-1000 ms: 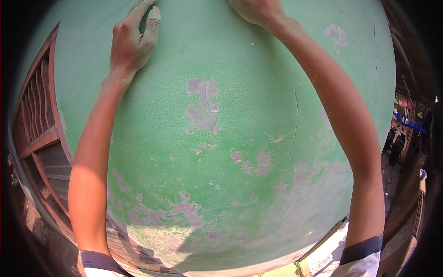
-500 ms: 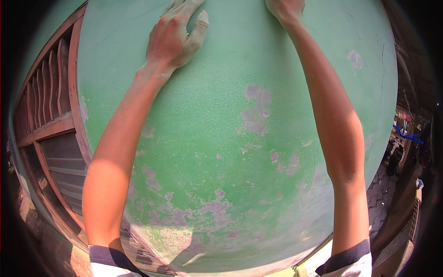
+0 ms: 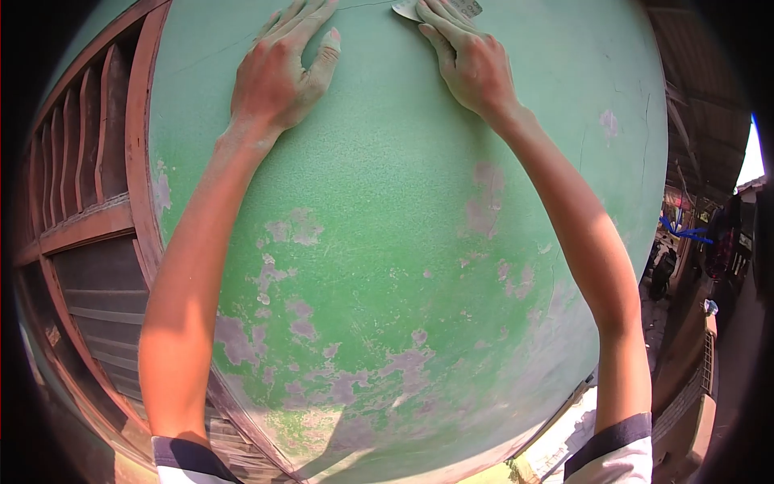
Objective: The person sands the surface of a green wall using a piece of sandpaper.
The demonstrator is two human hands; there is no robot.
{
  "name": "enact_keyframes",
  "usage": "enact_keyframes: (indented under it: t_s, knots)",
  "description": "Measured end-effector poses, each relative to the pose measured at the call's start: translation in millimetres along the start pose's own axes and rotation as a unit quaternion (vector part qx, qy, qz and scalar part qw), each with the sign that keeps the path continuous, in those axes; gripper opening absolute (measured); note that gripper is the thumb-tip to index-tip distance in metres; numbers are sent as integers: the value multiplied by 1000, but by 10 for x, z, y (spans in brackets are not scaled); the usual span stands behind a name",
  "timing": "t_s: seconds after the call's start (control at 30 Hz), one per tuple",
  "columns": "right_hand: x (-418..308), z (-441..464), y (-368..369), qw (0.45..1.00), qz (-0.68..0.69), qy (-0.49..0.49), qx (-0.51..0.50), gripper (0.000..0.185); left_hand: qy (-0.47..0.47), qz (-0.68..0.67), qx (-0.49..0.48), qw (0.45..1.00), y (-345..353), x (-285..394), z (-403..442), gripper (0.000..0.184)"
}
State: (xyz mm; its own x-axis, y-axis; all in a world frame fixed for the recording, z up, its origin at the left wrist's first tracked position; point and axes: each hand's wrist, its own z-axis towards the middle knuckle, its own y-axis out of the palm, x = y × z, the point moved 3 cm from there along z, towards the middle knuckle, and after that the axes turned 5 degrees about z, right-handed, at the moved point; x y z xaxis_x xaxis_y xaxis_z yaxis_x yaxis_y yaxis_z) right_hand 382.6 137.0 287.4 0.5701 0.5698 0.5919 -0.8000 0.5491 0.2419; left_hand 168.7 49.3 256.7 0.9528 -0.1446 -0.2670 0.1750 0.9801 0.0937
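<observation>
Head view: held flat against the green, patchily worn wall [image 3: 363, 185] under the fingers of the right hand [image 3: 477, 71], near the top edge, a thin, pale grey sheet [image 3: 468, 7] with dark printed marks and whitish, curved rim; left hand [image 3: 274, 79] spread on the wall, thumb apart.

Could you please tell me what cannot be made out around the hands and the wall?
All in the head view:
- Left hand: some fingertips, cut off by the top edge.
- Printed sheet: partly covered by the right hand, partly beyond the top edge; its marks are too small to read.
- Blue object right of the wall: too small to identify.
</observation>
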Motion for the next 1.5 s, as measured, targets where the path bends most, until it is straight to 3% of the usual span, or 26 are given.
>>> enact_keyframes:
  t_s: [0.07, 0.13, 0.23, 0.3, 0.37, 0.4, 0.43, 0.47, 0.5, 0.53, 0.6, 0.63, 0.7, 0.83, 0.87, 0.93, 0.97, 1.03, 1.07, 1.13, 1.2, 1.23, 1.33, 1.37, 1.43, 1.5]
  knots:
    - [446, 231, -121, 965, -31, 259, -29, 38, 4, -17, 1, 1000, -5, -4, -8, 55]
    - [1081, 329, -137, 924, 2, 380, 47, 41, -2, -25, -1, 1000, -22, -60, -38, 55]
    - [675, 409, 241, 919, -103, 380, -18, 41, 6, -31, 27, 999, -1, -53, -59, 52]
    - [-336, 288, 369, 996, -23, 86, 16, 37, -5, -46, 58, 997, -46, -32, -74, 49]
    - [-341, 375, 335, 996, 19, 80, -19, 36, -7, -61, 71, 996, -85, -64, -69, 48]
    - [-290, 367, 265, 993, 53, 86, -56, 35, -3, -83, 74, 994, -82, -65, -81, 47]
    - [-60, 466, 225, 981, 35, 188, -41, 37, -4, -78, 73, 994, -63, -98, -88, 47]
    - [258, 534, 196, 985, -11, 172, 16, 40, 6, -66, 86, 994, -37, -143, -103, 46]
    - [643, 602, 216, 961, -96, 254, 44, 41, 16, -55, 98, 994, -17, -176, -123, 45]
    - [489, 684, 260, 962, -92, 254, 44, 41, 14, -50, 98, 994, 0, -203, -120, 45]
    - [196, 736, 405, 908, -5, 418, -35, 41, 14, -49, 127, 991, 27, -206, -117, 45]
    - [-224, 652, 518, 971, -13, 238, -2, 41, 13, -48, 127, 991, -20, -174, -109, 45]
    - [-876, 378, 728, 998, 47, 44, -1, 35, -35, -173, 94, 980, -154, -160, -85, 47]
    - [-265, 710, 487, 993, -60, 95, 18, 37, 12, -111, 179, 977, -25, -293, -75, 51]
    - [14, 803, 443, 974, 1, 225, 22, 39, 16, -104, 196, 975, 2, -286, -85, 52]
    - [129, 931, 477, 947, -68, 313, -28, 40, 20, -97, 213, 972, -6, -290, -95, 54]
    - [88, 880, 595, 959, -48, 279, -20, 40, 12, -106, 209, 972, -6, -300, -86, 55]
    - [-661, 742, 742, 984, 37, 173, -23, 38, 5, -112, 206, 972, -27, -304, -81, 56]
    - [-758, 655, 803, 999, -34, 18, 22, 35, -27, -86, 215, 972, -53, -326, -62, 56]
    - [-583, 817, 663, 988, 51, 141, -44, 35, -59, -61, 214, 973, -53, -363, -106, 55]
    - [-229, 977, 622, 987, -2, 158, -8, 36, -70, 112, 187, 974, -101, -485, -107, 52]
    - [-211, 1024, 607, 982, -60, 181, 20, 36, -73, 117, 186, 973, -130, -589, -129, 52]
    - [-546, 817, 732, 975, 27, 220, 7, 37, -55, 173, 205, 962, -333, -823, -247, 52]
    - [-635, 723, 683, 976, 29, 218, 6, 37, -57, 160, 153, 973, -434, -877, -267, 52]
    - [-893, 634, 648, 996, 65, 24, -59, 38, -63, 147, 84, 984, -578, -958, -304, 56]
    - [-536, 845, 669, 993, 15, 118, -25, 40, -86, 164, 88, 979, -556, -1051, -377, 57]
